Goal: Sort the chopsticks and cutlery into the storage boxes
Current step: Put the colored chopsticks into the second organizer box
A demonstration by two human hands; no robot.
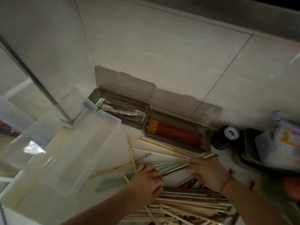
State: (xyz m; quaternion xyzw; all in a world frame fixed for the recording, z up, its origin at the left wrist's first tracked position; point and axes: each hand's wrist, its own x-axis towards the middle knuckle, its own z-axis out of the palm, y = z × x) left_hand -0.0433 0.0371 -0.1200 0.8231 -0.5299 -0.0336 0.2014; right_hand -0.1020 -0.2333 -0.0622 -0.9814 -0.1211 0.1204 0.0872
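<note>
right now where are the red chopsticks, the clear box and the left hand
red chopsticks (176, 133), head view, middle of the bundle in the right brown box
clear box (81, 153), head view, its bare floor
left hand (146, 179), head view, back of the hand

Arms: both are showing bare to the frame's edge, no sleeves in view.
Left hand (146, 179): wearing nothing, no ring or band showing.
Right hand (207, 173): wearing a thin reddish-brown band (224, 184) round the wrist.
</note>
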